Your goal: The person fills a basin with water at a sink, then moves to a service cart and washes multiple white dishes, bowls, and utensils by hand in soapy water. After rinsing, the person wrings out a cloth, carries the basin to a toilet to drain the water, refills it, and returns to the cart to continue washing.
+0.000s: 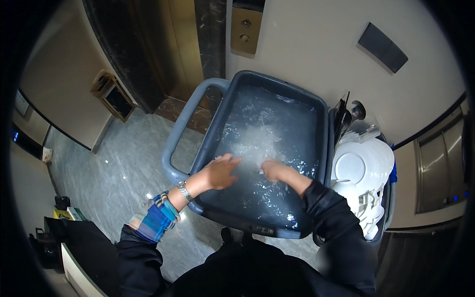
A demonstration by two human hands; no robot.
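Observation:
Before me stands a grey plastic tub (pixel 202 156) on a cart, filled with water that ripples and looks cloudy in the middle. My left hand (pixel 222 172), with a metal-band watch at its wrist, is over the left part of the water, fingers spread and holding nothing that shows. My right hand (pixel 274 170) reaches to the water near the centre; its fingertips are partly hidden by splashing water, so whether they hold something cannot be told. A pale blur in the water lies just beyond both hands.
Right of the tub, a second bin holds stacked white plates (pixel 374 159), white bowls (pixel 347 189), white spoons (pixel 374 213), and ladles (pixel 358 109). The cart's grey handle (pixel 178 137) juts left. A dark cabinet (pixel 81 248) stands lower left; elevator doors (pixel 185 48) are ahead.

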